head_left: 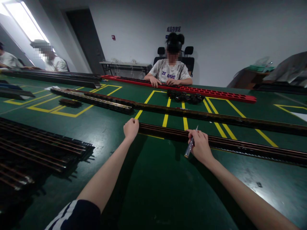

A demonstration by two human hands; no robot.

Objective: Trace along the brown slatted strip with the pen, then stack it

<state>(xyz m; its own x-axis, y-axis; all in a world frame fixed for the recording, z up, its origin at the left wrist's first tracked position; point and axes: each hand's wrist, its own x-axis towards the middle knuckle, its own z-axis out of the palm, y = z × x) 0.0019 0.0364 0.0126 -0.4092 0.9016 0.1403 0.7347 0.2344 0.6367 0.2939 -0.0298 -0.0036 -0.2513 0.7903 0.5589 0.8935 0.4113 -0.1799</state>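
Note:
A long dark rail [165, 132] with copper-coloured strips along it lies across the green table and runs off to the right. At its left end is my left hand [131, 129], its fingers closed around that end. My right hand [200, 145] grips a slim silver pen-shaped tool [190, 147], pointed tip up and away from me. Its exact kind cannot be made out. The extended fingertips of this hand touch the rail's far edge.
Another long rail [216, 118] lies just beyond, beside a bundle of rails [96, 101]. More rails [43, 143] are stacked at left. Opposite, a person [171, 72] handles a red slotted tray [216, 92], near a heap of black parts [185, 96]. Other people sit far left.

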